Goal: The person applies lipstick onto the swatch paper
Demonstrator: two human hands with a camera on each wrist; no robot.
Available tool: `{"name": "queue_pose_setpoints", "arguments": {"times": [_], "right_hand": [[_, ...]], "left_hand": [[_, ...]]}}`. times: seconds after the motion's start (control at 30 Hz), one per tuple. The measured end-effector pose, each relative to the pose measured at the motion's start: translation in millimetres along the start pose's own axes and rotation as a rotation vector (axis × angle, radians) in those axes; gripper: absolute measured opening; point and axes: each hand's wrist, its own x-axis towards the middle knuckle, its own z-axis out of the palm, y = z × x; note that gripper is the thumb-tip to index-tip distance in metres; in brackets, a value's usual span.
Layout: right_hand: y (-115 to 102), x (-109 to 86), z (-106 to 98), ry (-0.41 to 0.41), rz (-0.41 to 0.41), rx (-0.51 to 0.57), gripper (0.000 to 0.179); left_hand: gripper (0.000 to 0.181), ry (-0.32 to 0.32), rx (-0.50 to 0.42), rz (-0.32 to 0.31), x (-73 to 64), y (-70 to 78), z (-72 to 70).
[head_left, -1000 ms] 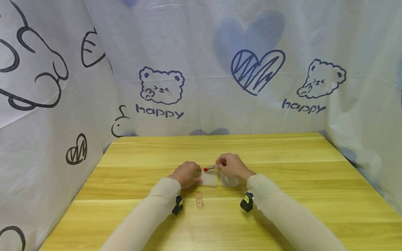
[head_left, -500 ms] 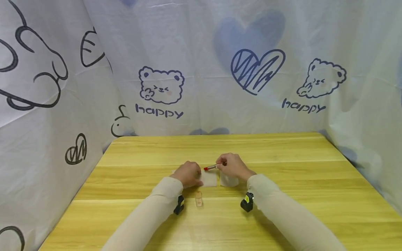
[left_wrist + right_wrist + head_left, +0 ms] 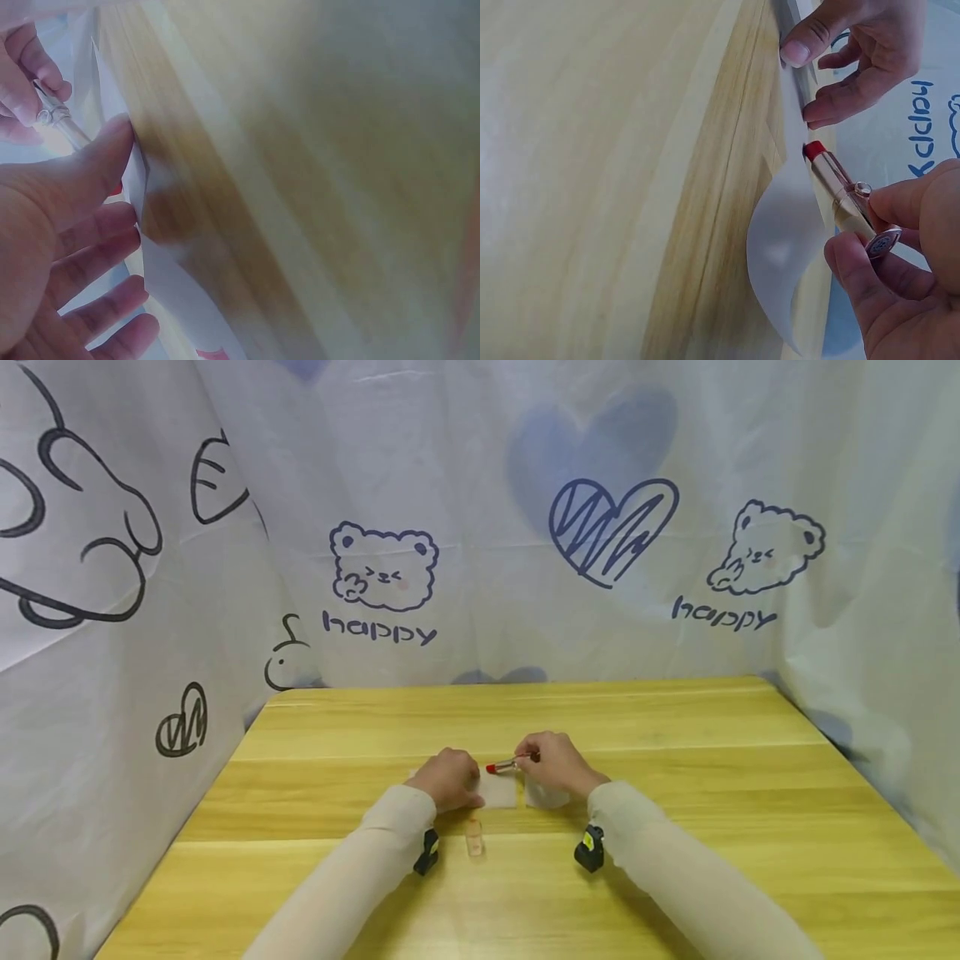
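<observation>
My right hand (image 3: 558, 767) pinches an uncapped lipstick (image 3: 840, 187) between thumb and fingers. Its red tip points left, at or just above the white paper (image 3: 498, 790); contact cannot be told for certain. With thumb and fingers spread, my left hand (image 3: 71, 240) rests on the paper, its fingertips at the surface. More white paper (image 3: 543, 795) lies beneath my right hand, its edge curling up in the right wrist view. A small clear, pinkish piece, perhaps the lipstick's cap (image 3: 474, 838), lies on the table nearer to me.
The wood-patterned table (image 3: 675, 860) stretches around both hands. White curtains with drawn bears and hearts (image 3: 480, 568) hang at the back and on both sides. Each wrist carries a small black camera (image 3: 589, 848).
My left hand has shifted slightly to the right on the paper, and its thumb sits lower. The right hand and the lipstick hold almost the same place.
</observation>
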Motion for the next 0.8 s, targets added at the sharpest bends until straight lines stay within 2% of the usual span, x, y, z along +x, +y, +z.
{"name": "queue_pose_setpoints", "arguments": {"times": [0.17, 0.33, 0.53, 0.8], "right_hand": [[-1.2, 0.5, -1.2, 0.0, -0.013, -0.023, 0.008], [-0.8, 1.4, 0.3, 0.002, 0.007, -0.035, 0.008], [-1.8, 0.3, -0.1, -0.001, -0.001, -0.046, 0.008], [-4.8, -1.5, -3.5, -0.04, 0.016, -0.037, 0.006]], "left_hand": [[0.04, -0.008, 0.006, 0.001, -0.1, 0.6, -2.3], [0.042, -0.022, 0.003, -0.007, -1.5, 2.3, -5.4], [0.042, -0.012, 0.013, -0.015, -3.6, 4.0, -6.5], [0.042, -0.009, 0.024, -0.019, -6.4, 6.1, -8.8]]}}
